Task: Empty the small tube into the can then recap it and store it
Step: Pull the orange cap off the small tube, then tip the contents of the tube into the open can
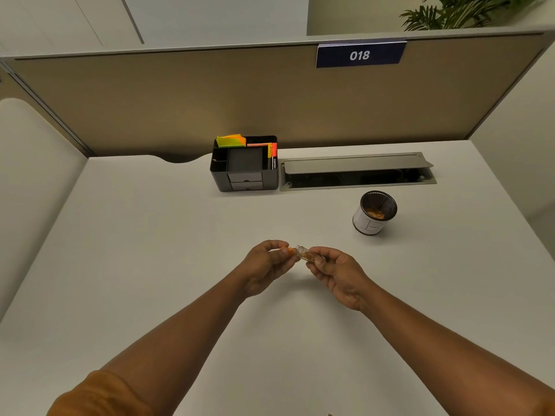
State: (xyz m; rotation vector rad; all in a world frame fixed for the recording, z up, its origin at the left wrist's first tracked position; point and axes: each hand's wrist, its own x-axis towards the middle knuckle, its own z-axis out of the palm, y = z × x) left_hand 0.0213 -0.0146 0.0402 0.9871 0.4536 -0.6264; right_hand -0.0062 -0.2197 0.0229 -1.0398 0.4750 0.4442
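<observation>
My right hand [336, 271] grips a small clear tube [304, 254], held sideways above the white desk, its open mouth pointing left. My left hand [264, 265] pinches an orange cap [286, 250] right at the tube's mouth; whether cap and tube touch is unclear. A little orange shows inside the tube. The can [374, 213], a black mesh cup with a white label, stands upright to the far right of my hands, with orange-brown bits at its bottom.
A black desk organizer [244, 166] with sticky notes and markers stands at the back centre. Beside it on the right lies an open cable tray [357, 172] set into the desk. A tan partition wall closes off the back.
</observation>
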